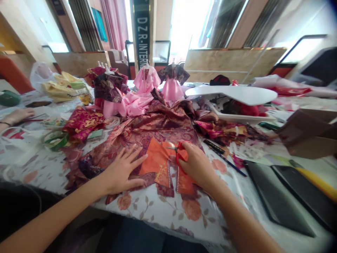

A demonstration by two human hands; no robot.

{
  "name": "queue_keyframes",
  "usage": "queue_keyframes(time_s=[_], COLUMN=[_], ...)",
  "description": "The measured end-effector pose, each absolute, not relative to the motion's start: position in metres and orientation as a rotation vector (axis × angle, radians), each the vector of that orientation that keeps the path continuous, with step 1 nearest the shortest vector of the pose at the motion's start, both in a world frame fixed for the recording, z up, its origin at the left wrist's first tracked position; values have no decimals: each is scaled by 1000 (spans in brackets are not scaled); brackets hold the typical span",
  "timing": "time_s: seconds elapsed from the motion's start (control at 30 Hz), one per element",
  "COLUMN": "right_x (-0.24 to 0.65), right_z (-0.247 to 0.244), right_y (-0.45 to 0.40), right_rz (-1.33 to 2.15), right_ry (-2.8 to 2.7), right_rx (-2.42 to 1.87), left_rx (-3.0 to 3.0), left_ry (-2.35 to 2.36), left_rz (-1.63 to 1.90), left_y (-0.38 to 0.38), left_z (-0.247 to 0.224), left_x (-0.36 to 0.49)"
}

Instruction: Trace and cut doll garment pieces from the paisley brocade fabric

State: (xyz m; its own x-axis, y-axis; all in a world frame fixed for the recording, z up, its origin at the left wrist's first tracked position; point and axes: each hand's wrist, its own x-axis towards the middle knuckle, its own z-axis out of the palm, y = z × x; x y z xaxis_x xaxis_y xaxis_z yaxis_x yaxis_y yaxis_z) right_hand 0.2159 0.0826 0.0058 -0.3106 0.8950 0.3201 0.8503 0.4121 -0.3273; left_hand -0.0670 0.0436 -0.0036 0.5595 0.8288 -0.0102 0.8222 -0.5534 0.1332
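Reddish patterned brocade fabric [168, 121] spreads over the table in front of me. On it lies an orange doll-sized garment [154, 156], its front edges trimmed with tiny white beads. My left hand [123, 170] rests flat with fingers spread on the brocade, its fingertips touching the garment's left side. Gripped in my right hand [196, 163] are red-handled scissors [180, 154]. Their blades point left, over the upper part of the orange piece, and the hand covers part of its right side. I cannot tell whether the blades touch cloth.
Small dress forms in pink [147, 79] and dark outfits stand at the back. To the right are a white sleeve board [231, 94], a pen [228, 161], black folders [276, 196] and a cardboard box [310, 133]. Green tape [55, 140] and another person's hand [18, 115] are at left.
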Motion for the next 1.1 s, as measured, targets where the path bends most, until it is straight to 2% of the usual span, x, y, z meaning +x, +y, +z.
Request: queue_keyframes(time_s=[0.23,0.83,0.93,1.1], right_x=[266,261,260,265], right_z=[-7,-12,-11,-5], right_y=[108,130,129,119], right_rz=[120,53,32,57], right_ry=[-2376,-2384,-2332,-2127], right_rx=[-1631,-1555,-1559,-1552], left_rx=[2744,2684,2624,2532], left_ry=[1354,1362,1341,1330], left_rz=[20,-11,57,361], left_y=[57,79,77,94], left_z=[-28,-25,-19,-3], left_x=[-61,-60,-64,-58])
